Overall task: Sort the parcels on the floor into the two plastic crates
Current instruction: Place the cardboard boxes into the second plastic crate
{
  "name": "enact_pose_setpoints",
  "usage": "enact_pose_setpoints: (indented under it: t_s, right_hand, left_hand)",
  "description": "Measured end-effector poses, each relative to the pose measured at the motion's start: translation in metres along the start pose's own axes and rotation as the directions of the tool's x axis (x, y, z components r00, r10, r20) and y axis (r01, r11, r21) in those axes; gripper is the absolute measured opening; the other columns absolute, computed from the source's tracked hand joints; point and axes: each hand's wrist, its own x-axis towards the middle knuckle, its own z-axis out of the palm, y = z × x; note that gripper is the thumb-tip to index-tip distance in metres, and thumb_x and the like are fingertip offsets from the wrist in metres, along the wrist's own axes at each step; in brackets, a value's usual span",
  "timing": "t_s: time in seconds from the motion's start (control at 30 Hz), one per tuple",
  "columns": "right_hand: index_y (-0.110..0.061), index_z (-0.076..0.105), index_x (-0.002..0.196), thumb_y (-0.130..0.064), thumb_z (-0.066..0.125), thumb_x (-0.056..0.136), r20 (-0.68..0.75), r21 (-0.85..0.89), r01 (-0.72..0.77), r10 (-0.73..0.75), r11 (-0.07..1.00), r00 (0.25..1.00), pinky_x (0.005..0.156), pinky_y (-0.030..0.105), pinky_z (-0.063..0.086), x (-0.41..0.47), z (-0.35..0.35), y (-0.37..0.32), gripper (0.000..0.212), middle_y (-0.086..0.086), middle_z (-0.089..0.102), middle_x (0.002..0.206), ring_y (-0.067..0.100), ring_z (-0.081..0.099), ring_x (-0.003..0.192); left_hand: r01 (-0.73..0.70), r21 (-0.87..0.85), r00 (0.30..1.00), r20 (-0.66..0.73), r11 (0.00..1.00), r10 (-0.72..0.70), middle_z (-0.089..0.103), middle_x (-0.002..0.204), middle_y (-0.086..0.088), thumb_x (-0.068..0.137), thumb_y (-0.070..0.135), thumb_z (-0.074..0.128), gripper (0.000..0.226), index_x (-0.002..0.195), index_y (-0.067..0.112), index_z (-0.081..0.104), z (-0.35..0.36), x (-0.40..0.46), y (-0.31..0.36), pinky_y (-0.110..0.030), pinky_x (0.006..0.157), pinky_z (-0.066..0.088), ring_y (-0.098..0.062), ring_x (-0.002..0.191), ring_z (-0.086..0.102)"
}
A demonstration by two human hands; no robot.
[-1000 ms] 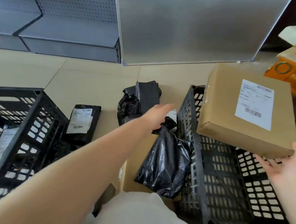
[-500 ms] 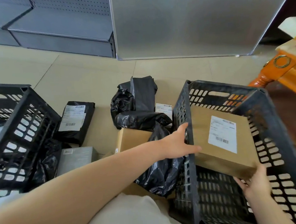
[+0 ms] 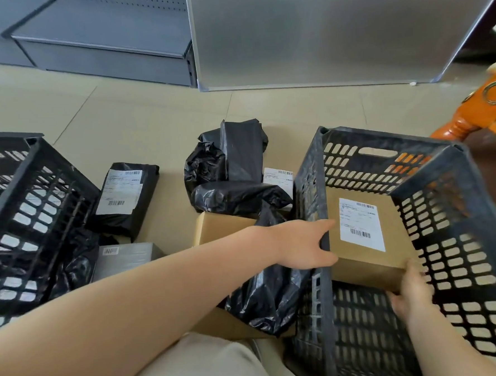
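Note:
A brown cardboard box (image 3: 370, 264) with a white label lies inside the right black crate (image 3: 474, 203). My right hand (image 3: 413, 297) holds the box's near right corner. My left hand (image 3: 305, 248) grips the crate's left wall, thumb over the rim. The left black crate (image 3: 38, 200) stands at the left with parcels inside. On the floor between the crates lie black bag parcels (image 3: 234, 171), a black labelled mailer (image 3: 125, 195), another black bag (image 3: 271, 297), a small brown box (image 3: 220, 227) and a grey box (image 3: 123, 258).
Grey metal shelving (image 3: 101, 48) and a grey panel (image 3: 333, 31) stand behind the floor area. An orange wooden furniture leg (image 3: 474, 115) rises at the right, close to the right crate. My knee in light trousers (image 3: 199, 365) is at the bottom.
The brown box went from above the right crate down into it, carried by my right hand. My left hand left the black bag and took hold of the crate's left wall.

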Motion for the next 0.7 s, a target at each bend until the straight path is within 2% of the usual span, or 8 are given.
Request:
enact_pose_setpoints:
  t_s: [0.1, 0.17, 0.23, 0.33, 0.4, 0.47, 0.6, 0.7]
  right_hand:
    - [-0.015, 0.033, 0.148, -0.026, 0.066, 0.093, 0.01, 0.065, -0.037, 0.037, 0.997, 0.999, 0.102, 0.039, 0.049, -0.005, 0.021, 0.011, 0.066, 0.002, 0.05, 0.138, 0.022, 0.054, 0.115]
    - [-0.014, 0.046, 0.137, -0.02, 0.062, 0.095, 0.074, 0.063, -0.053, 0.048, 0.997, 0.996, 0.101, 0.031, 0.046, -0.017, 0.038, 0.02, 0.046, 0.001, 0.061, 0.122, 0.017, 0.054, 0.11]
    - [-0.018, 0.051, 0.125, -0.024, 0.056, 0.099, 0.087, 0.029, -0.049, 0.046, 0.998, 0.995, 0.098, 0.027, 0.043, -0.028, 0.052, 0.028, 0.027, -0.001, 0.061, 0.11, 0.016, 0.051, 0.107]
    - [-0.015, 0.056, 0.117, -0.025, 0.057, 0.096, 0.054, 0.002, -0.096, 0.095, 0.995, 0.994, 0.102, 0.04, 0.048, -0.036, 0.06, 0.044, 0.023, 0.007, 0.061, 0.126, 0.025, 0.056, 0.111]
    - [-0.012, 0.059, 0.101, -0.022, 0.053, 0.097, 0.06, 0.009, -0.128, 0.127, 0.992, 0.99, 0.1, 0.043, 0.051, -0.041, 0.064, 0.053, 0.013, 0.012, 0.062, 0.123, 0.027, 0.059, 0.109]
    - [-0.013, 0.059, 0.091, -0.025, 0.054, 0.097, 0.086, 0.028, -0.14, 0.137, 0.99, 0.987, 0.099, 0.044, 0.052, -0.045, 0.068, 0.058, 0.015, 0.014, 0.063, 0.121, 0.028, 0.062, 0.108]
    - [-0.01, 0.062, 0.118, -0.026, 0.051, 0.098, 0.121, 0.033, -0.178, 0.173, 0.983, 0.977, 0.101, 0.045, 0.051, -0.037, 0.072, 0.057, 0.028, 0.016, 0.062, 0.126, 0.031, 0.061, 0.116]
    - [-0.01, 0.057, 0.107, -0.02, 0.045, 0.102, 0.141, 0.036, -0.203, 0.196, 0.979, 0.97, 0.105, 0.047, 0.048, -0.038, 0.067, 0.049, 0.016, 0.015, 0.057, 0.127, 0.032, 0.055, 0.124]
  left_hand:
    - [-0.024, 0.055, 0.999, 0.028, 0.998, 0.022, 0.054, 0.063, 0.004, 0.1, 0.026, 0.048, 0.075, 0.159, 0.021, 0.001, 0.001, -0.001, 0.0, -0.027, 0.06, 0.045, -0.009, 0.056, 0.05]
    - [-0.041, 0.098, 0.999, 0.019, 0.994, 0.04, 0.053, 0.061, 0.004, 0.1, 0.024, 0.048, 0.077, 0.159, 0.018, -0.001, 0.002, -0.002, 0.0, -0.029, 0.061, 0.045, -0.009, 0.055, 0.05]
    - [-0.037, 0.104, 0.999, 0.005, 0.994, 0.037, 0.052, 0.061, 0.005, 0.1, 0.026, 0.048, 0.076, 0.159, 0.019, 0.001, 0.002, 0.0, -0.001, -0.024, 0.056, 0.041, -0.006, 0.055, 0.049]
    - [-0.02, 0.035, 1.0, 0.014, 0.999, 0.019, 0.054, 0.064, 0.007, 0.099, 0.029, 0.049, 0.074, 0.159, 0.027, 0.005, 0.001, 0.001, -0.005, -0.023, 0.058, 0.042, -0.006, 0.055, 0.05]
    - [-0.008, -0.003, 1.0, 0.011, 1.0, 0.008, 0.054, 0.066, 0.008, 0.098, 0.031, 0.049, 0.073, 0.158, 0.032, 0.008, 0.001, 0.002, -0.008, -0.023, 0.06, 0.042, -0.006, 0.057, 0.051]
    - [-0.008, -0.02, 1.0, 0.0, 1.0, 0.008, 0.052, 0.066, 0.01, 0.098, 0.03, 0.049, 0.072, 0.158, 0.033, 0.009, 0.002, 0.001, -0.009, -0.022, 0.06, 0.042, -0.006, 0.056, 0.05]
    - [-0.015, -0.026, 1.0, -0.003, 1.0, 0.015, 0.053, 0.065, 0.008, 0.097, 0.03, 0.05, 0.073, 0.157, 0.035, 0.009, 0.002, 0.001, -0.013, -0.027, 0.065, 0.048, -0.011, 0.057, 0.052]
    - [-0.033, 0.007, 0.999, -0.018, 0.999, 0.033, 0.056, 0.07, 0.007, 0.097, 0.032, 0.05, 0.072, 0.158, 0.034, 0.011, 0.001, 0.002, -0.014, -0.029, 0.072, 0.05, -0.01, 0.059, 0.053]
